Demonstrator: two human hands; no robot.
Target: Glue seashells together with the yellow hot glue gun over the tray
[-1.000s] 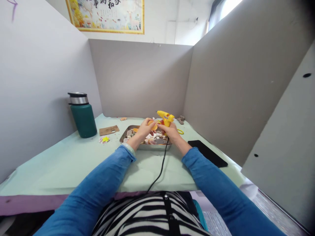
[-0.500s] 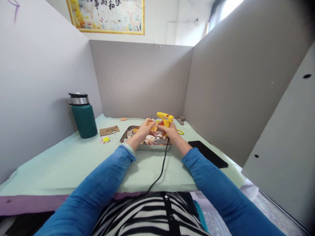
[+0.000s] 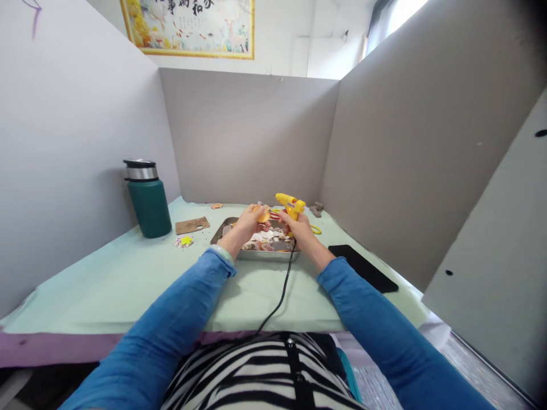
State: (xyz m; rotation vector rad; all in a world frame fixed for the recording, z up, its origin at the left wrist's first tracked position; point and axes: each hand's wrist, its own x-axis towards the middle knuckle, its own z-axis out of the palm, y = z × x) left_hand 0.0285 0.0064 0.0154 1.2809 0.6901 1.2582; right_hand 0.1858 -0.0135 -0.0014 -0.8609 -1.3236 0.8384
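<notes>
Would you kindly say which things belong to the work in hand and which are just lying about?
Likely in use: yellow glue gun (right hand); orange piece (left hand); metal tray.
Apparently lying about: green bottle; black mat; brown board.

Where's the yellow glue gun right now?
In the head view, the yellow glue gun is in the right hand, near the right end of the metal tray, just right of the orange piece in the left hand.

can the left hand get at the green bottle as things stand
Probably yes, once emptied: the left hand holds an orange piece. The way to the green bottle looks free, passing above the low-lying brown board.
</notes>
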